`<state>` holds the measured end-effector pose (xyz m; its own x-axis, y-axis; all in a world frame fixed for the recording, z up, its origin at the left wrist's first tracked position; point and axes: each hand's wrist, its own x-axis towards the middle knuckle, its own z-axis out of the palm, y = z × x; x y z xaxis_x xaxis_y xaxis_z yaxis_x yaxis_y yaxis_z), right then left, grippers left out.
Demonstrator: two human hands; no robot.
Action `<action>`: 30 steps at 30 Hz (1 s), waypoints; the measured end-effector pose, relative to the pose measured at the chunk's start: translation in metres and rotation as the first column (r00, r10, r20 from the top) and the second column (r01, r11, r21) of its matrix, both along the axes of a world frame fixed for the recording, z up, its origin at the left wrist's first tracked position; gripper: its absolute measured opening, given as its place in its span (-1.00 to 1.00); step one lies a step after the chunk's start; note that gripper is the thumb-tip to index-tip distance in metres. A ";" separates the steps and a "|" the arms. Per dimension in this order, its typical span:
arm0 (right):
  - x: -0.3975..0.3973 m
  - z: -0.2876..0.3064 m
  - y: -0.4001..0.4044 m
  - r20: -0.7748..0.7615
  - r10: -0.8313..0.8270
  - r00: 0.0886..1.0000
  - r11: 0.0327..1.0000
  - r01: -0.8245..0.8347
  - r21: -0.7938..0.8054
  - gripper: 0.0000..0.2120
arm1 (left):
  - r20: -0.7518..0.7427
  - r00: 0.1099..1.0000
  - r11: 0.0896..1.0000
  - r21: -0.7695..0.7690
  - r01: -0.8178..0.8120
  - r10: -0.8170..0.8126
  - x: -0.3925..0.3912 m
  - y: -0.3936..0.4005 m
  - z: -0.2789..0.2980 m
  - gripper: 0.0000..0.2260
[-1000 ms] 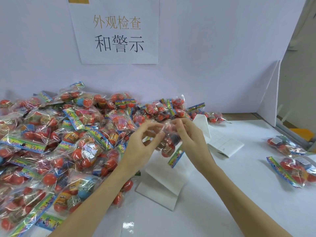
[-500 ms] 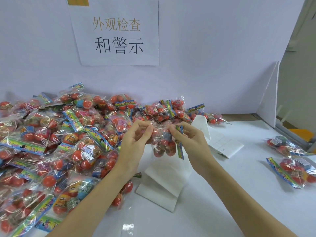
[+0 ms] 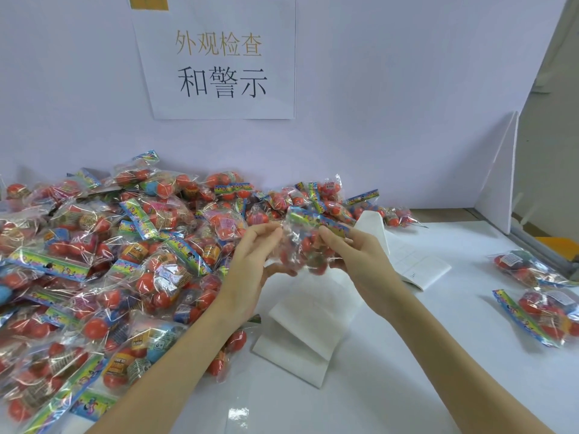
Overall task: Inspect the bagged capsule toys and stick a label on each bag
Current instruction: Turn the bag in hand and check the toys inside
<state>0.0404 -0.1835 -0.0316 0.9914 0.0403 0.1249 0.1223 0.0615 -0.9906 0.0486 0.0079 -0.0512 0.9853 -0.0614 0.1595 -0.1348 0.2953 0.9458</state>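
Head view: your left hand (image 3: pixel 250 261) and right hand (image 3: pixel 360 255) each pinch the bag (image 3: pixel 308 245) above the bench (image 3: pixel 407 355).
Hidden: capsules blurred behind film.
Change: bag header now turned level, far side.

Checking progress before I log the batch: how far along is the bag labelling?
Early, by the look of it. Done: two bags lie apart on the right of the table, each seeming to carry a small label. In hand: the left hand and right hand hold one bag up for inspection. Left: the big pile on the left.
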 end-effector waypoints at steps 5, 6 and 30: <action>0.001 0.000 0.000 -0.014 0.090 0.996 0.992 -0.088 0.096 -0.58 | 0.053 0.999 0.988 0.151 -0.016 0.008 -0.004 -0.004 0.001 -0.83; 0.001 0.000 -0.001 -0.009 0.117 0.993 0.990 -0.116 0.082 -0.63 | 0.067 0.997 0.988 0.145 -0.054 0.044 -0.004 -0.003 0.002 -0.82; -0.004 -0.020 0.023 0.017 -0.021 1.000 0.999 0.021 -0.045 -0.69 | 0.022 0.978 0.973 0.110 0.202 -0.206 -0.009 -0.002 0.005 -0.60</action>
